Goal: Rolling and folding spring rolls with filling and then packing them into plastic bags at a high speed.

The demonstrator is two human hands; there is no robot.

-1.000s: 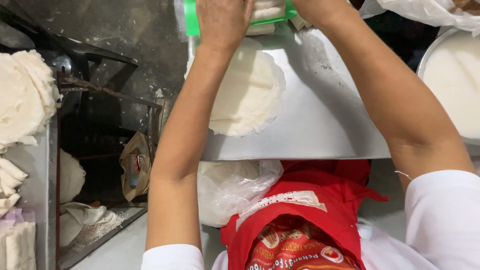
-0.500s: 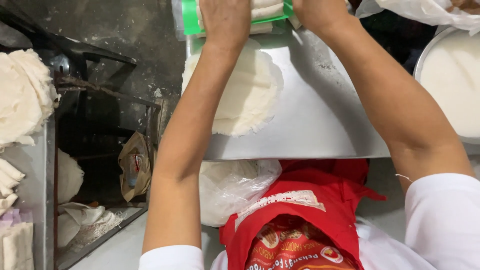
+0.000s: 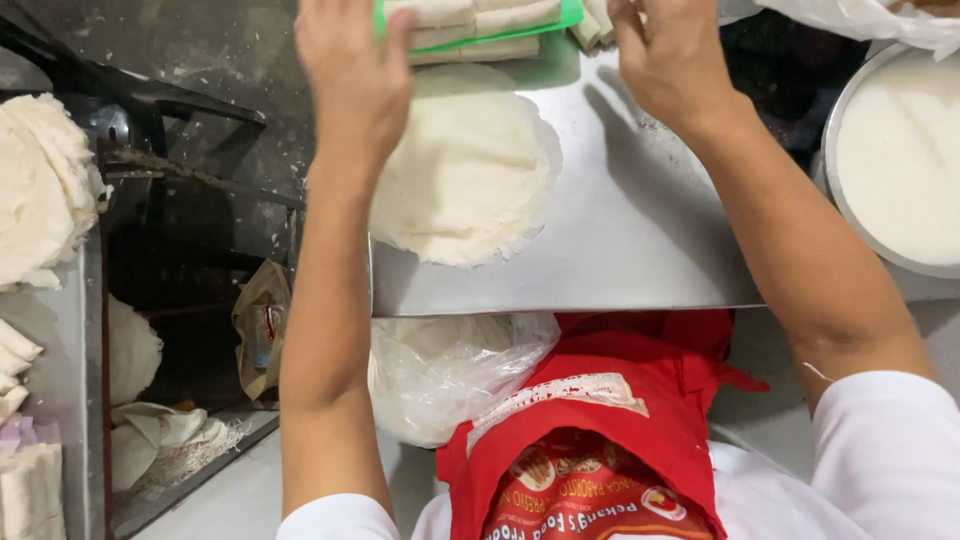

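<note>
both hands are at the far edge of the steel worktop [image 3: 640, 250], at the green tray [image 3: 470, 30] of folded white wrappers [image 3: 470, 18]. the left hand [image 3: 350, 75] curls over the tray's left corner with its thumb on the green rim, grasping it. the right hand [image 3: 665, 60] has its fingers bent at the tray's right end beside more folded pieces, but whether it grips the tray or only rests against it cannot be told, since the top edge cuts the view. the step in hand looks like handling or shifting this loaded tray. any lift would seem to call for an even hold at both ends, so the stacked folds do not slide off. the tray itself is thin, bright green and flat, and the folded wrappers on it are pale, soft-looking and lie in neat rows. just in front of it, touching or nearly touching its near edge, sits a round stack of thin white sheets [image 3: 465, 170] with ragged, lacy edges, lying flat on the worktop between the two forearms. to the right stands a round metal basin [image 3: 845, 200] of white batter or flour. below the worktop's edge lies a clear plastic bag [image 3: 450, 370], and at the far left another heap of white sheets [image 3: 40, 190].
</note>
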